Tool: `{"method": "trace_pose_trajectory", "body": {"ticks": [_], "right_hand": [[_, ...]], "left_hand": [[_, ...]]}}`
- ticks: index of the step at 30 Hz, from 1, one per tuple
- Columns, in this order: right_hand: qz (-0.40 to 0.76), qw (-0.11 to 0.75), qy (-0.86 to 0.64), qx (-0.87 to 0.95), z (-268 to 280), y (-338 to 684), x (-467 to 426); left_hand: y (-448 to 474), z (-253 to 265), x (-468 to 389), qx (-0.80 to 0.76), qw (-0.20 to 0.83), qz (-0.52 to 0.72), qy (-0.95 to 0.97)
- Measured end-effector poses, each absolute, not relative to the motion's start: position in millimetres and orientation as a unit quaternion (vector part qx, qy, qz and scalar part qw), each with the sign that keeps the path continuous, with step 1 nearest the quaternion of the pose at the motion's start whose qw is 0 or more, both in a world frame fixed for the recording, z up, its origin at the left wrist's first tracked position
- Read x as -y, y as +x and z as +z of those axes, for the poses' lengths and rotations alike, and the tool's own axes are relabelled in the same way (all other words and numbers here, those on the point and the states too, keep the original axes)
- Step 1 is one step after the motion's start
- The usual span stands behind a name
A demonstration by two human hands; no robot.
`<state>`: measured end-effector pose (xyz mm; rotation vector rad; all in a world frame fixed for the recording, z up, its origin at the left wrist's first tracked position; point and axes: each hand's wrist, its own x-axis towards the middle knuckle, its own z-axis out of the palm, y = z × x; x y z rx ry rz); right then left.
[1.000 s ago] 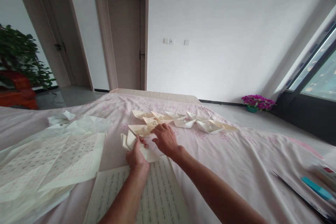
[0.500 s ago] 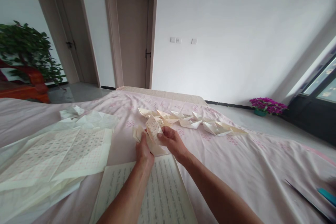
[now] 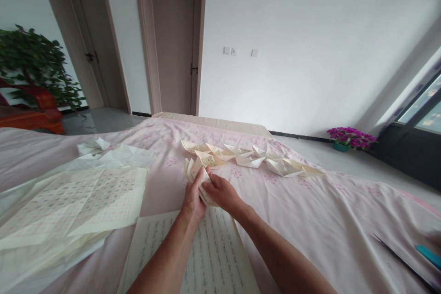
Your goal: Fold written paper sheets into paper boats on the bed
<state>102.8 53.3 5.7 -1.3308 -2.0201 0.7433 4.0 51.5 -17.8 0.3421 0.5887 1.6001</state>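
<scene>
A folded sheet of cream paper (image 3: 191,170) with layered edges is held up between both hands. My left hand (image 3: 195,196) grips it from the left, thumb on its face. From the right, my right hand (image 3: 222,191) pinches the same paper, fingers partly hidden behind it. Below the hands lies a handwritten sheet (image 3: 206,248) on the pink cloth. Just beyond them, several folded paper boats (image 3: 251,160) stand in rows.
Unfolded printed sheets (image 3: 86,202) and crumpled paper (image 3: 127,157) lie at left on the patterned cloth (image 3: 310,225). At the right edge are a dark blade (image 3: 403,257) and a teal object (image 3: 429,256). Purple flowers (image 3: 351,138) stand on the floor beyond.
My hands have come closer together. The paper flap that my right hand held apart now lies against the rest, and the folded paper looks narrower and more upright.
</scene>
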Motion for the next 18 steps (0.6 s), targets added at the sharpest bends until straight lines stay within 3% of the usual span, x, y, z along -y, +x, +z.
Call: {"method": "trace_pose_trajectory", "body": {"ticks": [6,12,18], "right_hand": [[0.206,0.184,-0.564,0.778,17.2,108.9,-58.5],[-0.05,0.223,-0.568,0.791,19.8,104.3,-88.4],[-0.074,0.181,-0.545,0.816,11.3,96.6,-110.9]], "left_hand": [[4.7,-20.8,-52.9,-0.279,0.609,0.731,0.135],[-2.9,-17.4,-59.6,-0.304,0.544,0.779,0.06],[-6.0,-22.6,-62.8,-0.313,0.532,0.784,0.068]]}}
